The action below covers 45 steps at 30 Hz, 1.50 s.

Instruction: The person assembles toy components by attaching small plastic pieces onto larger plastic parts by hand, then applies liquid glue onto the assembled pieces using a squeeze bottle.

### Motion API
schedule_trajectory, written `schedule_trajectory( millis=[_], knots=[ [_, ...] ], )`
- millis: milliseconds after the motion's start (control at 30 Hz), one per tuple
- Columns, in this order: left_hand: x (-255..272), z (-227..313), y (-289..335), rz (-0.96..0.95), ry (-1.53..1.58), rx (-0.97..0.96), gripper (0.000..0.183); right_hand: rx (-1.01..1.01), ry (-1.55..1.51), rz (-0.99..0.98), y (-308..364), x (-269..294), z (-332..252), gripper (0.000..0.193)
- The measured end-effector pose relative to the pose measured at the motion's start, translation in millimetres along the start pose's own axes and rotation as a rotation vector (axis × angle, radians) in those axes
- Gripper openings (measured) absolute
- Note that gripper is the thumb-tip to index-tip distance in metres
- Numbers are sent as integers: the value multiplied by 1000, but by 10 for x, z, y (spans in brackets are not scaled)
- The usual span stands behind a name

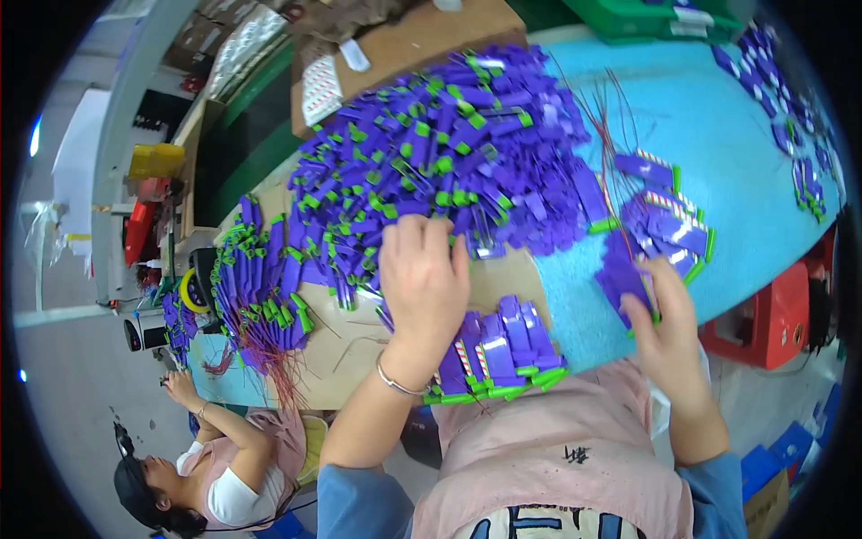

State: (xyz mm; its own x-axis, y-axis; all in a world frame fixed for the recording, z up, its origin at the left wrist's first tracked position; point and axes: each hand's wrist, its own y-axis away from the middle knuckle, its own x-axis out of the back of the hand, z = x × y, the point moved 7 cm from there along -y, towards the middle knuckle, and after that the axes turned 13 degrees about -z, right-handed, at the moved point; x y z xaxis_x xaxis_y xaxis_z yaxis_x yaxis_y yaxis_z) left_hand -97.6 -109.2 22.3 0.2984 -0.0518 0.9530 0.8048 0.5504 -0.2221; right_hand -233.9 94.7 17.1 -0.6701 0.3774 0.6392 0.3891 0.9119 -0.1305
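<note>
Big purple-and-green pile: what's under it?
Under the big pile of purple-and-green plastic pieces: brown cardboard sheet over turquoise table. Anything beneath the pile's middle is covered.

The purple pieces with green tips [449, 153] looked like smooth, slightly glossy plastic — thin red wires [597, 117] trailed among them. The tabletop [718, 126] was matt turquoise; beneath the heap lay dull brown cardboard [359, 346].

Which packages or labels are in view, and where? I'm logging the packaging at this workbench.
Purple packets: big heap mid-table, flat rectangles with green ends.
Row of packets: near edge by the left hand, purple, green-tipped.
Striped packets: small stack above the right hand, purple with red-white stripes.
Cardboard box: far edge, brown.
Green crate: top right.
</note>
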Motion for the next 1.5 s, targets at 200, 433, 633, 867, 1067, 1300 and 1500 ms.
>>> schedule_trajectory(
  millis=[200, 433, 633, 867, 1067, 1300, 1500],
  knots=[
    [51, 9, -34, 45, 1, -51, 8, -193, -1084, -200, 157, -420, -3, 34],
    [270, 356, 216, -15, 174, -356, 23, -406, -1447, -204, -129, -564, -59, 21],
    [273, 554, 472, -188, 232, -478, 35, -497, -1453, -410, -231, -835, -148, 25],
    [-207, 364, 601, -516, 1301, 152, 21, -354, -1219, -256, -117, -866, -251, 29],
    [-62, 293, 442, -282, 1526, 282, 23, -390, -1252, -389, -5, -841, -247, 22],
    [-168, 492, 613, -367, 1348, 153, 43, -392, -1420, -331, 44, -790, -90, 29],
    [-67, 532, 518, -626, 1198, 84, 40, -393, -1107, -503, 139, -745, -51, 22]
  ],
)
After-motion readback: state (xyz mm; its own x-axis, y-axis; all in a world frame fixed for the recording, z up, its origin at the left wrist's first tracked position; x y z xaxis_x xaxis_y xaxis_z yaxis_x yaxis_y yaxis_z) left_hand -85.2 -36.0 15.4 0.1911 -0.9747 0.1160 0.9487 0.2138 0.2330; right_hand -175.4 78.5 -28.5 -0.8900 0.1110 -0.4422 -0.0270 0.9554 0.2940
